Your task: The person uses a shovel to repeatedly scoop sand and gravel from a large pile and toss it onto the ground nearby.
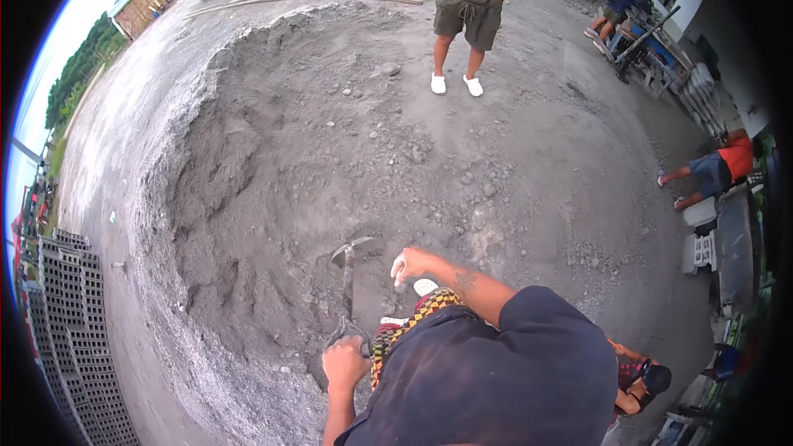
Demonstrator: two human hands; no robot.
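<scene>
Grey sand heap [330, 165] takes the shovel [349, 260] blade; my left hand [344, 361] is clamped round its handle, while my right hand [410, 265] hangs loosely curled, holding nothing

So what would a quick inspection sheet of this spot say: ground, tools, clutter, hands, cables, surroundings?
Surface: grey ground, gritty, with scattered stones.
Job's things: shovel with its blade down in a big mound of grey mix.
Clutter: loose stones on the mound.
Hands: left hand closed on the shovel's handle grip; right hand free beside the shaft, holding nothing that can be seen.
Cables: nothing seen.
Surroundings: stacked hollow blocks on the left, a standing person beyond the mound, seated people and a block machine on the right.
</scene>
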